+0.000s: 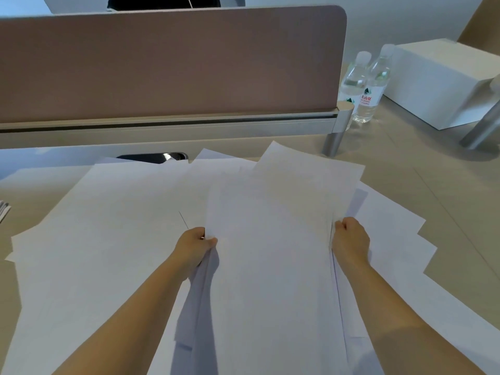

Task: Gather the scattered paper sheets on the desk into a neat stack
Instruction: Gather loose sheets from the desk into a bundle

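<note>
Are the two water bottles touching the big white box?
Apart. In the head view a strip of bare desk shows between the water bottles and the white box, so nothing joins them.

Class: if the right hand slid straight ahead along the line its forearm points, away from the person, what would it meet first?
Probably more paper: the right hand grips the gathered sheets, whose far edges lie ahead. Beyond stands the partition's metal leg, though depth is unclear.

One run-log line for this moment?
phase: gathering | left hand: grips bundle left edge | right hand: grips right edge | paper bundle: uneven | loose sheets: on desk
</note>
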`<state>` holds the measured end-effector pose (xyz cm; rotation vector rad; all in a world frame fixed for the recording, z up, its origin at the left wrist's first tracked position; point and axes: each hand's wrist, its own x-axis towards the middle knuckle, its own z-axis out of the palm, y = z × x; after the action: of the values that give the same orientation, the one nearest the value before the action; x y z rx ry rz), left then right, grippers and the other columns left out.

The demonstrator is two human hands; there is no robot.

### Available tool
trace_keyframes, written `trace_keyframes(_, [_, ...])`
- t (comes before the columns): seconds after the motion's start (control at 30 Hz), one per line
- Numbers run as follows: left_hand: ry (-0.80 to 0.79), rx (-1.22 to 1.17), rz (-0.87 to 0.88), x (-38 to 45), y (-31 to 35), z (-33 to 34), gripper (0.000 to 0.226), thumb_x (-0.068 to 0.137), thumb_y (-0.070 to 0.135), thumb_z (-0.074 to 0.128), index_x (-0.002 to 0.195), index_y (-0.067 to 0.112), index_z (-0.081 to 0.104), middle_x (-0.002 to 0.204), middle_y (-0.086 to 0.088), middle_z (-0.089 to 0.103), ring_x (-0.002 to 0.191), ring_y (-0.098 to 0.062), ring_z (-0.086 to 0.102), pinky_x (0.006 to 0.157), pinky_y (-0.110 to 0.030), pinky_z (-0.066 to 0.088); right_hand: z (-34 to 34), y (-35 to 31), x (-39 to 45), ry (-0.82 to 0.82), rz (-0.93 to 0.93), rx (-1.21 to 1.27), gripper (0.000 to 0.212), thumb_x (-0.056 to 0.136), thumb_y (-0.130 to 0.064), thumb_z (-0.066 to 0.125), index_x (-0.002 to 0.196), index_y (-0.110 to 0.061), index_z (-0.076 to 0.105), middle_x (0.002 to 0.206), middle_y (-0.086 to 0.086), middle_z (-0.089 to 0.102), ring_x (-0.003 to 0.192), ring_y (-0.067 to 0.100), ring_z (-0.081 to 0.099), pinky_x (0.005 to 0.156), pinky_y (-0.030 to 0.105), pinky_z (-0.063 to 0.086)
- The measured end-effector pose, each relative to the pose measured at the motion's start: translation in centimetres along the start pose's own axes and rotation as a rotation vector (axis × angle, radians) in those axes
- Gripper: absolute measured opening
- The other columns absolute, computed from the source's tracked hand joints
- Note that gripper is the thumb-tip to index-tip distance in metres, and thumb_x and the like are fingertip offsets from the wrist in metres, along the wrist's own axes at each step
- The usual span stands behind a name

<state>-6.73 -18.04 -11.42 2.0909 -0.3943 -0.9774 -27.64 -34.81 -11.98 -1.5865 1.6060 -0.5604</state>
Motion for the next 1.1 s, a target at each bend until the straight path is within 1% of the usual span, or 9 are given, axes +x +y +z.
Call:
trace_keyframes(0.07, [0.009, -0.001, -0.013, 0.2, 0.0, 0.1, 0.029, 0.090, 0.004, 0.051, 0.063, 0.009, 0.041, 0.058, -0.005, 0.037, 0.052, -0.018, 0.034, 0.051, -0.023, 0.027, -0.2, -0.1, 0.1, 0.018, -0.006, -0.078, 0.034, 0.096, -0.004, 0.033, 0.062, -0.008, 0.038, 0.075, 0.009, 0.044, 0.072, 0.024, 0.043, 0.050, 0.024, 0.027])
trace_keyframes(0.17, [-0.020, -0.020, -0.047, 0.4, -0.2, 0.4, 0.034, 0.089, 0.003, 0.052, 0.058, 0.010, 0.039, 0.059, -0.007, 0.039, 0.057, -0.021, 0.038, 0.058, -0.027, 0.035, -0.8, -0.2, 0.2, 0.094, -0.016, -0.158, 0.023, 0.096, -0.005, 0.035, 0.084, -0.001, 0.054, 0.101, 0.018, 0.048, 0.092, 0.032, 0.049, 0.072, 0.031, 0.039])
trace_keyframes(0.33, [-0.035, -0.014, -0.073, 0.5, -0.3, 1.5, 0.040, 0.089, 0.013, 0.056, 0.057, 0.014, 0.032, 0.059, -0.007, 0.032, 0.057, -0.019, 0.032, 0.055, -0.027, 0.027, -1.5, 0.4, -0.3, 0.011, -0.079, -0.053, 0.036, 0.097, -0.005, 0.031, 0.062, -0.012, 0.028, 0.063, 0.000, 0.035, 0.056, 0.013, 0.031, 0.049, 0.025, 0.022])
trace_keyframes(0.5, [-0.011, 0.006, -0.022, 0.4, 0.0, 2.9, 0.037, 0.087, 0.012, 0.059, 0.058, 0.011, 0.036, 0.057, -0.006, 0.035, 0.052, -0.019, 0.032, 0.052, -0.026, 0.024, -1.6, 0.6, -0.4, -0.054, -0.086, -0.071, 0.038, 0.094, -0.002, 0.034, 0.059, -0.014, 0.025, 0.061, 0.000, 0.032, 0.057, 0.016, 0.027, 0.050, 0.025, 0.019])
trace_keyframes(0.77, [0.274, 0.100, 0.057, 1.1, 0.1, 1.8, 0.040, 0.091, 0.013, 0.049, 0.057, 0.012, 0.028, 0.056, -0.006, 0.031, 0.054, -0.021, 0.031, 0.053, -0.029, 0.021, -3.1, 1.6, 0.8, -0.018, -0.040, -0.149, 0.039, 0.094, 0.001, 0.032, 0.058, -0.013, 0.026, 0.063, 0.000, 0.032, 0.056, 0.014, 0.030, 0.049, 0.024, 0.020])
trace_keyframes(0.87, [0.273, 0.038, 0.074, 1.4, 0.3, 1.0, 0.037, 0.093, 0.013, 0.047, 0.060, 0.011, 0.031, 0.059, -0.006, 0.034, 0.055, -0.020, 0.032, 0.053, -0.029, 0.022, -3.2, 1.9, 1.2, -0.131, -0.063, -0.219, 0.040, 0.094, 0.000, 0.034, 0.057, -0.013, 0.029, 0.063, 0.000, 0.034, 0.066, 0.021, 0.037, 0.050, 0.024, 0.023])
trace_keyframes(0.97, [0.227, 0.021, 0.086, 1.3, 0.5, 1.7, 0.035, 0.096, 0.013, 0.041, 0.062, 0.010, 0.032, 0.060, -0.005, 0.030, 0.053, -0.018, 0.027, 0.052, -0.028, 0.020, -2.2, 1.6, 0.6, -0.203, -0.078, -0.225, 0.039, 0.096, -0.004, 0.035, 0.059, -0.015, 0.033, 0.065, -0.001, 0.037, 0.059, 0.013, 0.035, 0.051, 0.022, 0.025])
trace_keyframes(1.03, [0.217, 0.068, 0.074, 1.0, 0.9, 2.4, 0.024, 0.096, 0.015, 0.041, 0.079, 0.001, 0.049, 0.065, -0.008, 0.042, 0.056, -0.021, 0.039, 0.051, -0.029, 0.029, -1.6, 1.1, -0.2, -0.215, -0.071, -0.249, 0.024, 0.097, -0.014, 0.036, 0.081, -0.014, 0.054, 0.086, 0.005, 0.051, 0.078, 0.015, 0.050, 0.067, 0.023, 0.039])
trace_keyframes(1.1, [0.253, 0.140, 0.045, 0.9, 1.1, 2.8, 0.031, 0.093, 0.021, 0.048, 0.105, -0.007, 0.054, 0.090, -0.018, 0.060, 0.081, -0.033, 0.058, 0.069, -0.038, 0.048, -1.6, 0.6, -0.7, -0.148, -0.005, -0.345, 0.039, 0.097, -0.026, 0.039, 0.132, -0.008, 0.043, 0.132, 0.014, 0.044, 0.122, 0.030, 0.043, 0.099, 0.038, 0.037])
